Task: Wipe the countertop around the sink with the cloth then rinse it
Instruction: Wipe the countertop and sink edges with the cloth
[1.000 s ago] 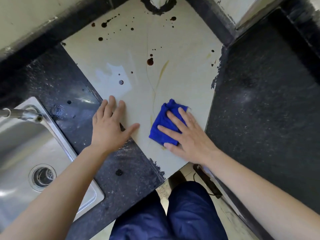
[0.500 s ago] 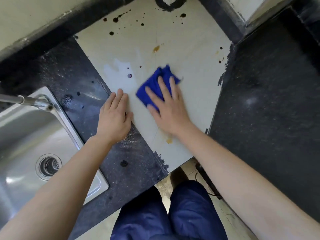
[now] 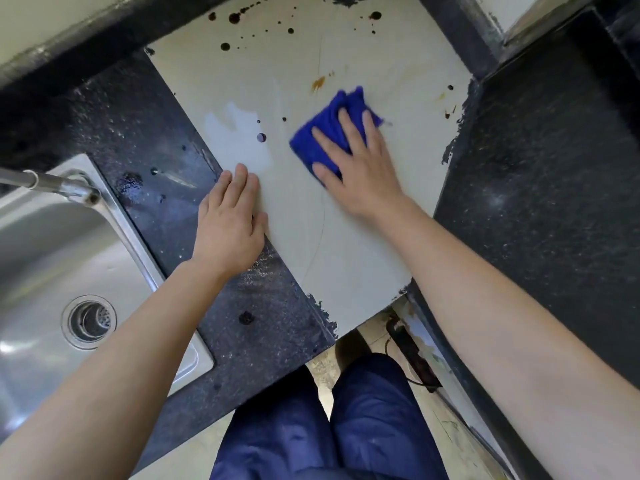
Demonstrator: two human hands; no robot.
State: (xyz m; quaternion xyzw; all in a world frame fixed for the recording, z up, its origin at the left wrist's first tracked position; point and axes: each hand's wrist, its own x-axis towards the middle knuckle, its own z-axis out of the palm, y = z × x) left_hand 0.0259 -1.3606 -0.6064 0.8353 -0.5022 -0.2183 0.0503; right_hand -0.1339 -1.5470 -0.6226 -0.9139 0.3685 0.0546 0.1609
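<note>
Wiping looks like the step in hand, rinse not yet done; largest first: dark speckled countertop (image 3: pixel 166 133) wraps the scene, with a pale panel (image 3: pixel 346 244) set into it between the 2 dark sections; steel sink (image 3: pixel 41 258) at far left, its faucet (image 3: pixel 52 183) reaching over the basin, drain (image 3: pixel 88 321) below.

Left hand (image 3: pixel 228 223) lies flat, fingers straight and together, resting across the seam where the dark counter meets the pale panel; it holds nothing, looks like a brace. Right hand (image 3: pixel 360 174) is flat too, fingers spread and straight, pressing down on the cloth (image 3: pixel 325 133); not clenched, not pinching, just palm and fingers on top.

Cloth is blue, folded into a small pad, on the pale panel, well apart from the sink, near the panel's right edge; its far edge is blurred. Handling guess: soft, light, limp, probably damp, so it should slide under flat pressure and bunch if pushed from 1 corner; best held by a flat palm over the middle for wiping, then gathered in a fist from the folded edge to carry to the faucet.

Smallest: an orange smear (image 3: pixel 318 83) just beyond the cloth, dark spatter (image 3: pixel 234 17) at the panel's far side, 1 dark drop (image 3: pixel 261 137) between the hands.
</note>
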